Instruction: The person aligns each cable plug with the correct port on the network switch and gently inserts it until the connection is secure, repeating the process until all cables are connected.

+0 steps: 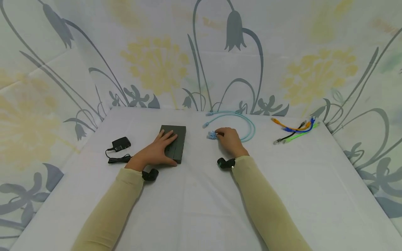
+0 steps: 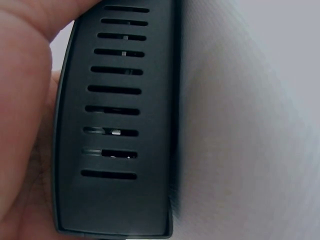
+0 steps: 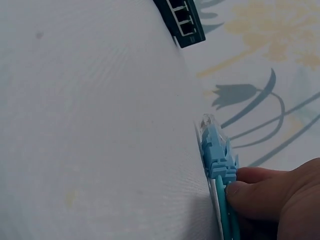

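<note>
While the left hand point(image 1: 154, 150) lies spread on the dark box point(image 1: 176, 145), the right hand point(image 1: 230, 141) pinches the pale blue cords point(image 3: 223, 210) just behind their plugs point(image 3: 215, 154).

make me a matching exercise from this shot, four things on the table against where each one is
Things
1. black box
2. power adapter
3. light blue cables
4. short coloured cables

Places
A. rightmost of the four in the head view
B. under the spread fingers of the left hand
C. leftmost of the four in the head view
D. pinched at the plug end by the right hand

Pairs: 1-B, 2-C, 3-D, 4-A
</note>
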Motion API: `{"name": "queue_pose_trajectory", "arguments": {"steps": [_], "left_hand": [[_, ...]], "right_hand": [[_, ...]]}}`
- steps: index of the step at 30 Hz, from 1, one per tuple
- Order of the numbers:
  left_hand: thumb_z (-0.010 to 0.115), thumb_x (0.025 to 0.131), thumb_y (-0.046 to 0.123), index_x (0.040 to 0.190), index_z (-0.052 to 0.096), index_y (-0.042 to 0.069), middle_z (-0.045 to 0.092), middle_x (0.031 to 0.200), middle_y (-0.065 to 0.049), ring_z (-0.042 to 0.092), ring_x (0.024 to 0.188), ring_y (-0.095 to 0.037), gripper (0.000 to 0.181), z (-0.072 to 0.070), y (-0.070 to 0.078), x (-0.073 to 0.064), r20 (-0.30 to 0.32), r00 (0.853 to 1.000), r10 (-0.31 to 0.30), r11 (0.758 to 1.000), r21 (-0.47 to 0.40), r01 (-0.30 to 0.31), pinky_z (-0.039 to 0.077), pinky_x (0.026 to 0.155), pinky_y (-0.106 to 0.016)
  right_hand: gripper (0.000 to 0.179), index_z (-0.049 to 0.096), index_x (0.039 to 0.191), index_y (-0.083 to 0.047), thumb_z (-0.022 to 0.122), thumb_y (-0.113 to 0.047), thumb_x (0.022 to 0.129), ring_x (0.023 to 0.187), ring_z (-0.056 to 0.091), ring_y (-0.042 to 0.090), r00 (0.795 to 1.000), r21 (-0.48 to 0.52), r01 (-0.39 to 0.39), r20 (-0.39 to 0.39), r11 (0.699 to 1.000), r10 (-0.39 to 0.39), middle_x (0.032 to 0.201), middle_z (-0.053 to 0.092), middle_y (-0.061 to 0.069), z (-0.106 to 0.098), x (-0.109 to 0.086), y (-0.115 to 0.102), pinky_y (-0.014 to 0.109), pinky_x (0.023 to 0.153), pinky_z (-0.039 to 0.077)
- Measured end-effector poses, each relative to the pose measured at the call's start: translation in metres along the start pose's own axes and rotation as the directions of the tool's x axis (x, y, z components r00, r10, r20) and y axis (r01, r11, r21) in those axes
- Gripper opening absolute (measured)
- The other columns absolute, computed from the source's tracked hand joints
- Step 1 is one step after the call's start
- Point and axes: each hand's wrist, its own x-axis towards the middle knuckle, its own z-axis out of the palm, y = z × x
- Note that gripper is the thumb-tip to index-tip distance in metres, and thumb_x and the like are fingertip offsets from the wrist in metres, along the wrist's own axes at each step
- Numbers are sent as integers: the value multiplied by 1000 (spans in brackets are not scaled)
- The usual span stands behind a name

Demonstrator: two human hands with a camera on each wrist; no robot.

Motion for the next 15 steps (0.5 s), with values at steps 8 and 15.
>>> {"name": "queue_pose_trajectory", "arguments": {"steps": [8, 15], "left_hand": [[84, 70, 49, 157, 19, 18, 3, 165, -7, -13, 150, -38, 113, 1, 0, 0, 3, 1000, -6, 1000, -5, 6, 18, 114, -66], [84, 69, 49, 157, 19, 18, 3, 165, -7, -13, 150, -37, 113, 1, 0, 0, -2, 1000, -2, 1000, 2, 2, 19, 114, -65]], "right_hand": [[38, 62, 130, -6, 47, -10, 95, 91, 57, 25, 1000, 19, -15, -21, 1000, 16, 111, 65, 13, 1, 0, -2, 38, 84, 49], [36, 66, 123, -3, 52, -12, 91, 87, 55, 25, 997, -12, 11, -71, 1000, -12, 104, 61, 13, -1, 0, -6, 37, 79, 48]]}}
